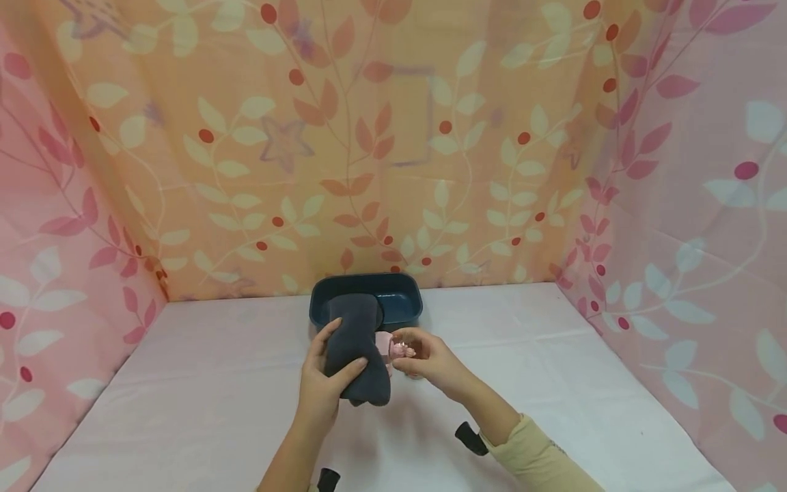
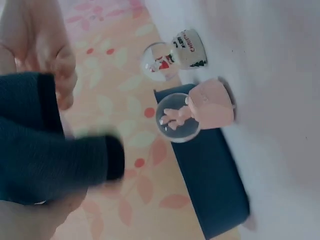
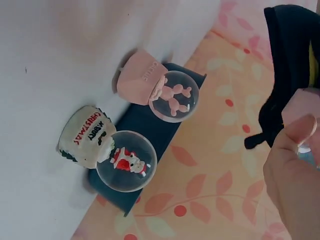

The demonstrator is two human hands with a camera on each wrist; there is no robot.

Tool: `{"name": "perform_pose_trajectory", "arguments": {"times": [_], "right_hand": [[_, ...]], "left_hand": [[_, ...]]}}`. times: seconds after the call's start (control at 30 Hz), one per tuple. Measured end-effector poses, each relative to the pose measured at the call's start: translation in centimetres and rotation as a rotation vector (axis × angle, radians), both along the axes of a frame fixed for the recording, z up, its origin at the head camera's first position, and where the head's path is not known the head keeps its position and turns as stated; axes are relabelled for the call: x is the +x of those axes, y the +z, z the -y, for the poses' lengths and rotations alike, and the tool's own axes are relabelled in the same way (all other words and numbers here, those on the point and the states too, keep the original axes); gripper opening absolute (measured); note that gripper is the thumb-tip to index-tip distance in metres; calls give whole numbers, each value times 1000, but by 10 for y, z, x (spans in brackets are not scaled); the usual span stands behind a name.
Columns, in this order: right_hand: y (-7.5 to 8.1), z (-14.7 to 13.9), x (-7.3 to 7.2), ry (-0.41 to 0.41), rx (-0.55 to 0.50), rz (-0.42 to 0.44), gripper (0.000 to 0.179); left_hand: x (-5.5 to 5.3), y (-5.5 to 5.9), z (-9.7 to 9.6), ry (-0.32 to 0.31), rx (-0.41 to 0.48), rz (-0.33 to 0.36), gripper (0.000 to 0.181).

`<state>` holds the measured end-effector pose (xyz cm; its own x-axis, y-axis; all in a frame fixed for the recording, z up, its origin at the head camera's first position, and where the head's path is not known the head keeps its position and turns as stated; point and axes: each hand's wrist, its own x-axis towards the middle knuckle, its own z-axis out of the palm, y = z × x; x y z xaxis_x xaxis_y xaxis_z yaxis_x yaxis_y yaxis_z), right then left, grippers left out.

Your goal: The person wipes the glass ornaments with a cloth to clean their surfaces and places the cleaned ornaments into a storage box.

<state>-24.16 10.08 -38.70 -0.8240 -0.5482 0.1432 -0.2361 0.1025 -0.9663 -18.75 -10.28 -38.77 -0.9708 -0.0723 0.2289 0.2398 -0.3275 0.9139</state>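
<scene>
Head view: the left hand holds a dark cloth up over the white table. Its thumb is bent across the front and its fingers are clamped on the side of the cloth. The right hand has its thumb and fingers clamped on a small pink globe. That globe is right beside the cloth, on its right side. Behind them, a blue box sits on the table, near the leafy back wall. The cloth hides part of the box.

Left wrist view: the cloth fills the left side, and one end of it is blurry. The left hand is low down, partly behind the cloth, so I cannot tell from here how its fingers sit. The right hand is up top with its fingers bent. A second pink globe and a Christmas globe stand upright on the table, close together, in front of the box.

Right wrist view: the right thumb presses on the pink globe's base, right by the cloth. The far fingers are hidden. The cloth has a bit of yellow and a small dark strap. The Christmas globe has red and black words on its white base, and a red and white figure inside.
</scene>
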Motion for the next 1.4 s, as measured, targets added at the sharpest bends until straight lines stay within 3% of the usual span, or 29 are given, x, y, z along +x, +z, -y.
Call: {"name": "perform_pose_trajectory", "arguments": {"times": [0.2, 0.3, 0.43, 0.53, 0.63, 0.8, 0.9, 1.1, 1.27, 1.4], "right_hand": [[-4, 5, -1, 123, -27, -22, 49], [-6, 5, 0, 155, -18, -17, 50], [-4, 8, 1, 186, -31, 62, 48], [-3, 11, 2, 151, -48, 99, 48], [-5, 13, 3, 105, -70, 65, 45], [-9, 14, 2, 69, -115, 6, 38], [-9, 13, 1, 53, -130, 0, 34], [-3, 9, 2, 18, -169, 66, 32], [0, 7, -1, -41, -116, 44, 37], [3, 10, -1, -69, -47, 32, 46]], "left_hand": [[-3, -2, -9, -58, 26, -2, 72], [-5, -4, -12, -35, 35, 4, 73], [-6, -9, -15, 33, 3, 4, 71], [-5, -11, -16, 86, -33, 10, 68], [-5, -13, -18, 122, -34, 16, 65], [-5, -11, -17, 158, 66, 34, 62], [-7, -9, -14, 152, 148, 61, 63], [-11, -5, -4, 113, 233, 101, 65], [-5, 1, -1, 12, 237, 76, 62], [-4, 4, -8, -35, 172, 57, 61]]}}
